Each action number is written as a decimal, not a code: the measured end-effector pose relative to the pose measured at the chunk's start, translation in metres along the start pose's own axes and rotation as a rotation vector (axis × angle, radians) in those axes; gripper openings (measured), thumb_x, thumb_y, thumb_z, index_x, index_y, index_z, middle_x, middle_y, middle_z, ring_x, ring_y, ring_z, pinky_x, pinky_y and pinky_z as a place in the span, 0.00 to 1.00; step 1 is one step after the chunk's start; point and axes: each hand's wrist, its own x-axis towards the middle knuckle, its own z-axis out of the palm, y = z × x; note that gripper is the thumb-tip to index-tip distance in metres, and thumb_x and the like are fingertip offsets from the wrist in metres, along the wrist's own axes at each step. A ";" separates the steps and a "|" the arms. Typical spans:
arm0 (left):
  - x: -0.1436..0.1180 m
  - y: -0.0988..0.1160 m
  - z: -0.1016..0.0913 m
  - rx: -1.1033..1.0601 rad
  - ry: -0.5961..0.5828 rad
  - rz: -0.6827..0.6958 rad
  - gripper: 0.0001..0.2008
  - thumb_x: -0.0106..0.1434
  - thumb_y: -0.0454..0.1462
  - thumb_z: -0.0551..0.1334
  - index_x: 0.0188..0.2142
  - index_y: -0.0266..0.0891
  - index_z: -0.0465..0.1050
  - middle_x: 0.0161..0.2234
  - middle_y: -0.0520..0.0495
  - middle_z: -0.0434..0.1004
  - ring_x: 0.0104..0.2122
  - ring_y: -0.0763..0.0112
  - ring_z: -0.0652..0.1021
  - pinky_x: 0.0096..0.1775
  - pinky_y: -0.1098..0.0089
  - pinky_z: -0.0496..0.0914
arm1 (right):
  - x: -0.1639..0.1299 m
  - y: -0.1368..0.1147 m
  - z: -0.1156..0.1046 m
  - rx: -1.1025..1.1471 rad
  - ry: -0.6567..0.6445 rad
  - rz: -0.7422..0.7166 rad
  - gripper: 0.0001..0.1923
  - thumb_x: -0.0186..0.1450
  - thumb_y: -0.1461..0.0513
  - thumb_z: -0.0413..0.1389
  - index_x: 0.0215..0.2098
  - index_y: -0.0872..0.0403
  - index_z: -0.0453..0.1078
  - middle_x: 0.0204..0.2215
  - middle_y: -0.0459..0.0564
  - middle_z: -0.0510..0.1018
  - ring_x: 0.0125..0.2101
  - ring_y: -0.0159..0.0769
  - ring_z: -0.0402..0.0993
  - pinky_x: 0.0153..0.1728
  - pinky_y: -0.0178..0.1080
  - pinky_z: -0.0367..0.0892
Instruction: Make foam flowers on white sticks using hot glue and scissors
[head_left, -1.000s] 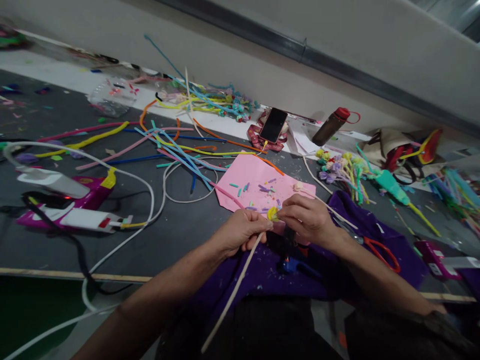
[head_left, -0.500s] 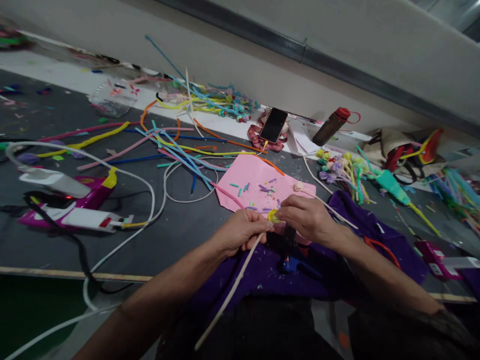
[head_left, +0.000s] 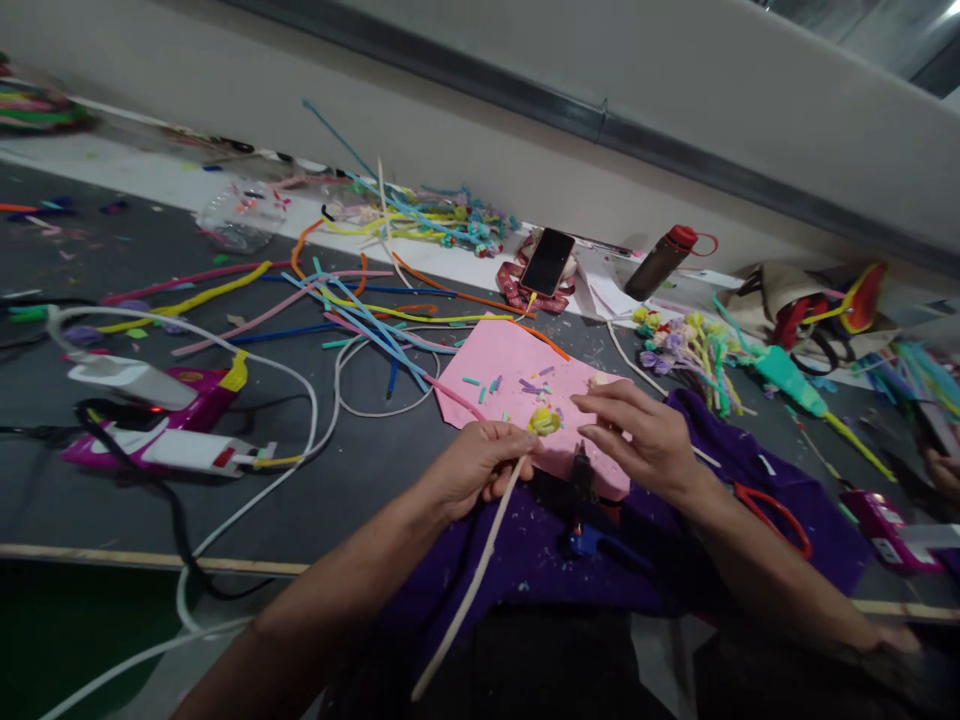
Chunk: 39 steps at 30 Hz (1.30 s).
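Note:
My left hand (head_left: 487,462) pinches a cream pipe-cleaner stem (head_left: 478,575), whose long end slants down toward my lap. At the stem's upper end, just beyond the fingertips, is a small yellow flower head (head_left: 545,420). My right hand (head_left: 637,430) is off to the right of the flower, fingers apart and holding nothing. Beneath both hands lies a pink foam-like sheet (head_left: 480,365) scattered with small purple and teal pieces (head_left: 536,385). Between the hands, a tool with a dark tip and blue body (head_left: 581,540) rests over purple cloth (head_left: 510,570).
Loose coloured pipe cleaners (head_left: 375,325) and a white cable (head_left: 307,400) cross the table at left, near magenta power strips (head_left: 202,400). Behind are a phone (head_left: 549,262) and a bottle (head_left: 660,265). Finished-looking flowers (head_left: 690,355), a teal glue gun (head_left: 791,380) and red-handled scissors (head_left: 780,520) lie right.
My right hand has let go of the yellow flower head and moved slightly right, its fingers spreading. The left hand keeps its pinch on the stem. The view has shifted slightly.

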 end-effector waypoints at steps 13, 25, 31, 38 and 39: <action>-0.002 0.003 -0.006 -0.263 -0.010 0.128 0.12 0.58 0.42 0.59 0.33 0.33 0.70 0.19 0.52 0.71 0.09 0.87 0.62 0.10 0.83 0.48 | 0.010 -0.010 0.031 0.622 -0.128 0.519 0.14 0.60 0.58 0.55 0.43 0.54 0.70 0.33 0.49 0.76 0.28 0.31 0.70 0.29 0.34 0.65; -0.007 0.006 -0.002 -0.045 0.009 0.128 0.13 0.56 0.44 0.60 0.28 0.33 0.68 0.17 0.54 0.68 0.09 0.87 0.58 0.11 0.81 0.48 | 0.029 -0.010 0.038 0.973 -0.120 0.538 0.17 0.54 0.60 0.60 0.42 0.55 0.67 0.31 0.46 0.74 0.23 0.26 0.68 0.20 0.28 0.60; -0.007 0.005 0.000 0.024 -0.001 0.147 0.14 0.56 0.44 0.60 0.28 0.32 0.69 0.17 0.54 0.68 0.09 0.87 0.57 0.12 0.81 0.47 | 0.026 -0.012 0.038 1.056 -0.114 0.489 0.13 0.55 0.61 0.60 0.39 0.55 0.67 0.29 0.44 0.73 0.27 0.28 0.71 0.25 0.30 0.63; -0.008 0.005 0.002 0.034 0.007 0.114 0.17 0.52 0.46 0.63 0.29 0.31 0.69 0.17 0.54 0.68 0.09 0.88 0.56 0.12 0.80 0.46 | 0.021 -0.011 0.037 0.927 -0.107 0.491 0.17 0.55 0.60 0.60 0.42 0.56 0.68 0.32 0.46 0.73 0.29 0.29 0.69 0.28 0.31 0.64; -0.008 0.005 0.002 0.027 0.008 0.114 0.16 0.52 0.45 0.64 0.29 0.32 0.70 0.16 0.54 0.68 0.09 0.88 0.56 0.12 0.81 0.45 | 0.019 -0.011 0.034 0.858 -0.102 0.490 0.20 0.54 0.59 0.61 0.45 0.56 0.67 0.34 0.47 0.73 0.28 0.28 0.68 0.28 0.32 0.64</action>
